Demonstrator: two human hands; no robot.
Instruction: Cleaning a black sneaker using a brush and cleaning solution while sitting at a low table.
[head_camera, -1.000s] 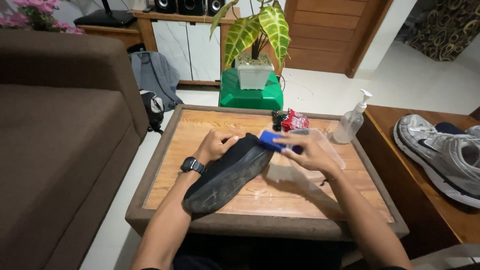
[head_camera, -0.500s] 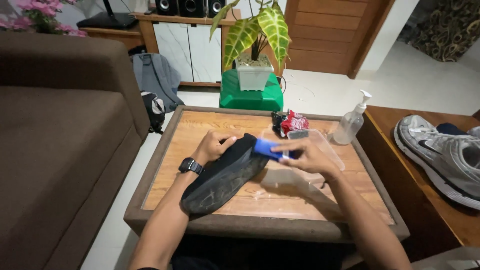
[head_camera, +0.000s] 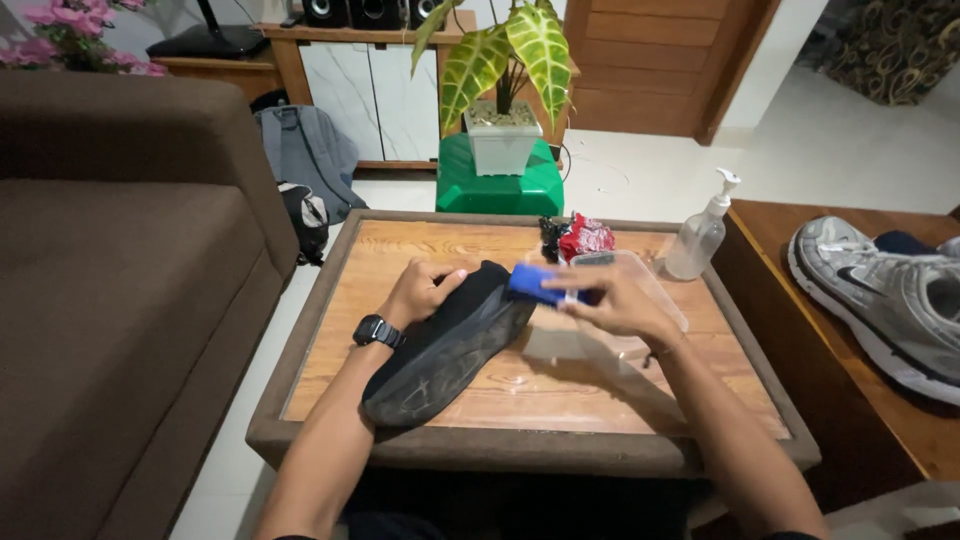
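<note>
1. Where the right hand (head_camera: 615, 300) meets the shoe, its fingers pinch a small blue brush (head_camera: 535, 284), a block-shaped tool pressed against the toe end of the black shoe (head_camera: 450, 340); the grip sits on the tool's far end, which leaves the working end free against the shoe.
2. The left hand (head_camera: 420, 288) curls its fingers over the upper edge of the same shoe, grasping it so that it lies tilted on its side, sole (head_camera: 440, 362) turned toward the camera. A black digital wristwatch (head_camera: 378, 331) sits on that wrist.
3. The shoe rests diagonally on the low wooden table (head_camera: 350, 395), heel near the front rim, toe toward the centre. Its sole is matte dark rubber with pale scuff marks; the upper looks soft and unlined.
4. Beneath the right forearm lies a clear plastic container (head_camera: 640, 300), shallow and rectangular.
5. Behind it sit a crumpled red-and-black wrapper (head_camera: 580, 238) and a transparent pump bottle (head_camera: 700, 232).
6. Outward: a silver-grey sneaker (head_camera: 880, 295) on the side bench, a brown sofa (head_camera: 110, 300), and a potted plant (head_camera: 505, 90) on a green stool (head_camera: 498, 188).
</note>
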